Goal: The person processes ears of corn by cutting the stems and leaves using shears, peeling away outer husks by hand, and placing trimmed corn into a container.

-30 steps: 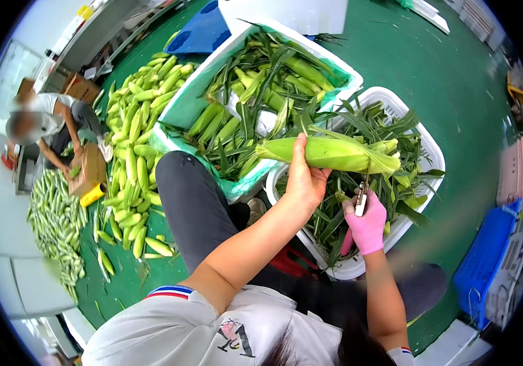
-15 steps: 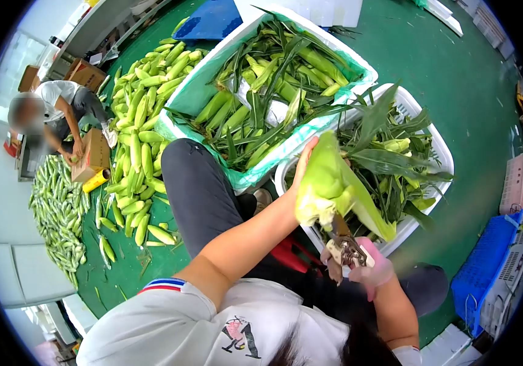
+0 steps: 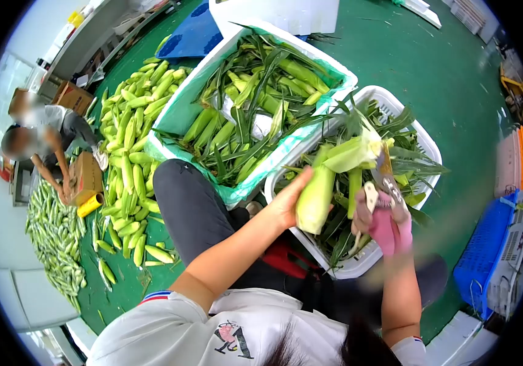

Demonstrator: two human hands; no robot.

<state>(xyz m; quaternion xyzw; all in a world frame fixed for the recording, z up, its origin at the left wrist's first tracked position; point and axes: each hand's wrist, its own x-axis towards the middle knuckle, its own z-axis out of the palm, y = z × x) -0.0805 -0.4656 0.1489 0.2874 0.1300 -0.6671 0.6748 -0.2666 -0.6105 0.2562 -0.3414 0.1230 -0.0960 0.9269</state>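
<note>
My left hand (image 3: 290, 198) is closed around an ear of corn (image 3: 315, 198) in its green husk. The ear is tilted, its cut-looking butt facing me and a peeled husk end (image 3: 359, 149) pointing up and right. In my gloved right hand (image 3: 385, 221) I grip pruning shears (image 3: 385, 183), whose blades are beside that husk end; whether they touch it I cannot tell. Below both hands stands a white plastic basket (image 3: 435, 155) full of husk leaves. Beyond it, a white foam box (image 3: 173, 100) lined with green film holds unpeeled corn.
A large pile of trimmed corn (image 3: 128, 177) lies on the green floor to the left. Farther left, a co-worker (image 3: 60, 131) bends over a cardboard box (image 3: 86, 177) near wrapped corn (image 3: 54, 238). Blue crates (image 3: 484, 256) stand at the right.
The ear in my left hand has turned, so its other end now faces up and right. My right hand has moved up and right with the shears, to the husk end.
</note>
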